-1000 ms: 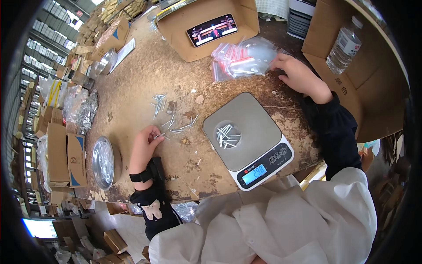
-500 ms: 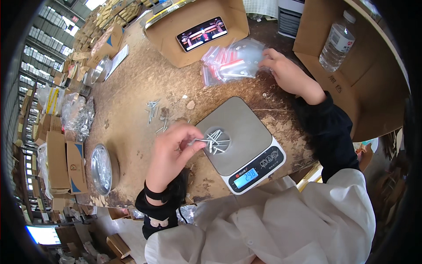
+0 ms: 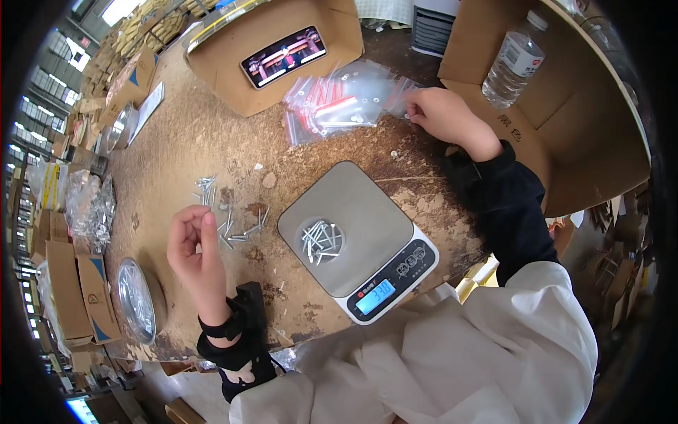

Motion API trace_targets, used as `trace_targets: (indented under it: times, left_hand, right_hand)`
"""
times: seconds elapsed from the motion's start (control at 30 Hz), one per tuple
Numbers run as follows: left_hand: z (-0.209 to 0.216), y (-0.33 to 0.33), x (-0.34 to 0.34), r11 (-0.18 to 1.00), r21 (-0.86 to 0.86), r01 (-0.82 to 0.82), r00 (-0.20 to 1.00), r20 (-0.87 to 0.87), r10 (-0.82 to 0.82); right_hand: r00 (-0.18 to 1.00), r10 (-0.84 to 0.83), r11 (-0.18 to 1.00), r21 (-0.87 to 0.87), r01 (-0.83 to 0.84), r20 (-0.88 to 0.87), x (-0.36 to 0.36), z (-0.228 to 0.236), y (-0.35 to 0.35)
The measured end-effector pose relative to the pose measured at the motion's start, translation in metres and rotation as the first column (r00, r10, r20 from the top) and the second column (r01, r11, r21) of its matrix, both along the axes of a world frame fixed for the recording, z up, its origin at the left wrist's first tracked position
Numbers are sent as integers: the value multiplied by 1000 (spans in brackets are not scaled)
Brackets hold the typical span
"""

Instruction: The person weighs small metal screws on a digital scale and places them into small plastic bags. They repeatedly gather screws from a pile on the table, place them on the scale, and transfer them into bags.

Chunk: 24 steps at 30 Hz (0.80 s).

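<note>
My left hand [image 3: 196, 247] is raised just over several loose screws [image 3: 233, 230] on the table, its fingers curled in toward the thumb. Whatever it may hold is hidden. At the far right of a pile of clear zip bags [image 3: 353, 106] with red strips, my right hand [image 3: 445, 119] has its fingers closed on a bag's edge. Between the two hands, nearer to me, stands a kitchen scale [image 3: 374, 226] with a grey plate and a lit display. A small clear round dish [image 3: 339, 256] holding several screws [image 3: 321, 240] rests on the plate.
Behind the bags, a phone [image 3: 284, 56] leans in an open cardboard box [image 3: 240, 99]. A water bottle [image 3: 514, 63] stands in another box [image 3: 600, 141] at the right. Metal bowls [image 3: 157, 300] and cartons [image 3: 70, 290] line the left side.
My left hand has moved left from the dish to the loose screws, and the screws it held are gone from its fingertips. The display reading has risen. My right hand stays by the bags.
</note>
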<state>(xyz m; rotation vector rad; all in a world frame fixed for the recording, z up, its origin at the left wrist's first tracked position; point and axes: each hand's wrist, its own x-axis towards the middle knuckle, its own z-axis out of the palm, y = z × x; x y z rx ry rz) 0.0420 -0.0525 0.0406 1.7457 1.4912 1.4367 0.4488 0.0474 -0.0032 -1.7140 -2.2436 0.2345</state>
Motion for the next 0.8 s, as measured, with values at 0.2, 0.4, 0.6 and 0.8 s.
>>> trace_targets:
  times: [0.2, 0.4, 0.6, 0.8]
  left_hand:
    - [7, -13, 27, 973, 211, 95, 969, -243, -41]
    - [19, -45, 38, 853, 256, 455, 834, -458, -307]
    - [12, -51, 34, 819, 92, 567, 777, -389, -495]
    - [11, -50, 44, 744, 29, 667, 710, -329, -623]
  right_hand:
    - [866, 298, 937, 295, -185, -402, -52, 51, -32]
    - [545, 809, 565, 543, -621, -219, -106, 70, -105]
    - [537, 804, 571, 581, -580, -255, -110, 60, -111]
    - [500, 853, 455, 686, -568, -152, -121, 65, -118]
